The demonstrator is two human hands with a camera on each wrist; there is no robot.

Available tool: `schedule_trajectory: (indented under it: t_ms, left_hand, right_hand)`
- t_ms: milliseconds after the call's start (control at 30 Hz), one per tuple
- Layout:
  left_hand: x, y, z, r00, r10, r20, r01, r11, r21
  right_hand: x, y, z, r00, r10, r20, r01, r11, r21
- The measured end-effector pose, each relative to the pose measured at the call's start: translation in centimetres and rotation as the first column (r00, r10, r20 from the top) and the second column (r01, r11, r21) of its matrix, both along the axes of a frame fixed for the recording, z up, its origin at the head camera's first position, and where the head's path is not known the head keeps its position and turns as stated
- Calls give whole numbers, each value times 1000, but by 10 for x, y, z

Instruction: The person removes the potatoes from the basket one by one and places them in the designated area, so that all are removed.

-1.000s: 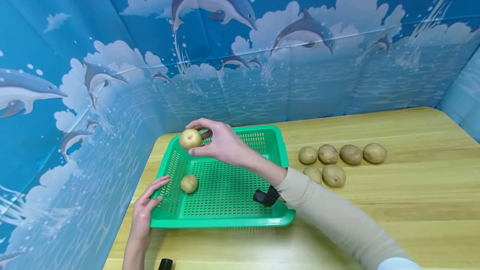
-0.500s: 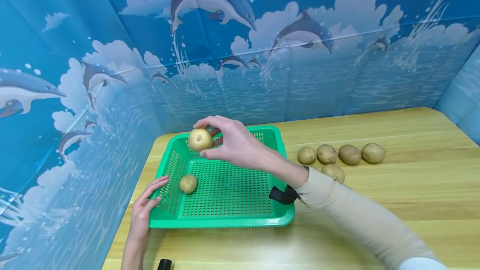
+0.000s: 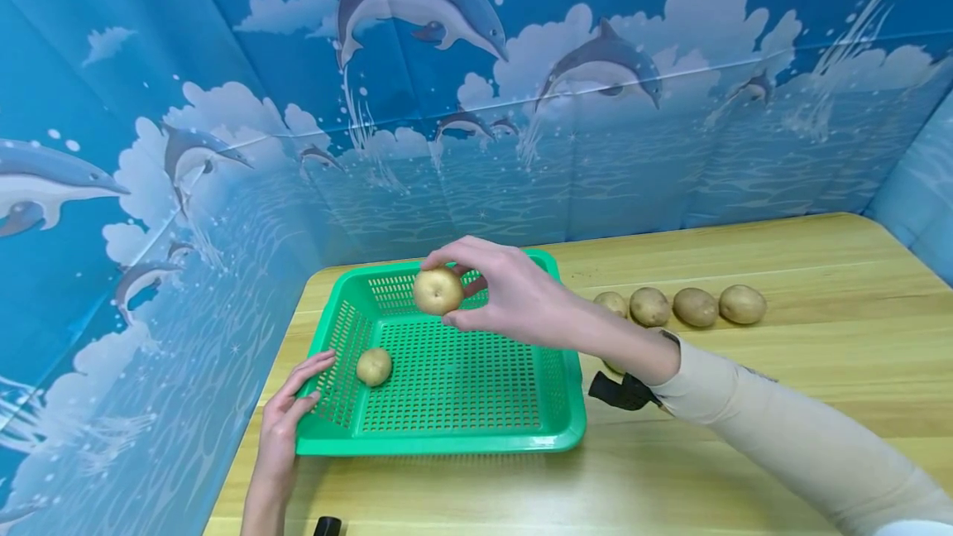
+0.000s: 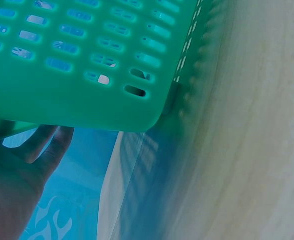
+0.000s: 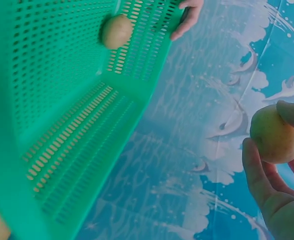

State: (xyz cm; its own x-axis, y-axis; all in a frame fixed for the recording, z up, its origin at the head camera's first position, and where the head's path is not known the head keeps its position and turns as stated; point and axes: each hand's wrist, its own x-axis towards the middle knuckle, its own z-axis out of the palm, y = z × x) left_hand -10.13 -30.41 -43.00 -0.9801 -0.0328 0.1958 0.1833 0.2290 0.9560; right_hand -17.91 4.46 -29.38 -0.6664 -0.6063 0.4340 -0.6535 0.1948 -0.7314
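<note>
In the head view my right hand (image 3: 514,292) pinches a round, pale potato (image 3: 438,291) between thumb and fingers, above the back wall of a green plastic basket (image 3: 447,442). The right wrist view also has this held potato (image 5: 275,134), at its right edge. A second potato (image 3: 374,367) lies on the basket floor near the left wall. My left hand (image 3: 281,420) rests on the basket's left rim, its fingers and thumb reaching across it. Part of that hand (image 4: 17,185) is seen below the perforated wall in the left wrist view.
Right of the basket, several potatoes (image 3: 696,307) sit on the wooden table (image 3: 804,271); my right forearm partly covers some. A dolphin-print curtain (image 3: 476,189) borders the table's back and left. A black device (image 3: 328,526) shows at the bottom edge.
My right hand has moved rightward with its potato, from the basket's back left corner along the back wall. The forearm now covers more of the table potatoes. My left hand stays put.
</note>
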Motion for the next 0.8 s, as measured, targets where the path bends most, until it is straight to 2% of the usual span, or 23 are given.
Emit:
schedule_trajectory:
  t_ms: [367, 567, 800]
  left_hand:
    - [1, 1, 1, 1000, 1, 1, -1, 1000, 3]
    - [0, 2, 0, 1000, -7, -12, 7, 1000, 10]
    - [1, 1, 0, 1000, -18, -18, 18, 1000, 20]
  right_hand:
    - [11, 36, -18, 999, -13, 35, 16, 997, -69]
    - [19, 53, -34, 994, -71, 82, 80, 991, -109]
    - [27, 70, -48, 988, -121, 100, 135, 979, -152]
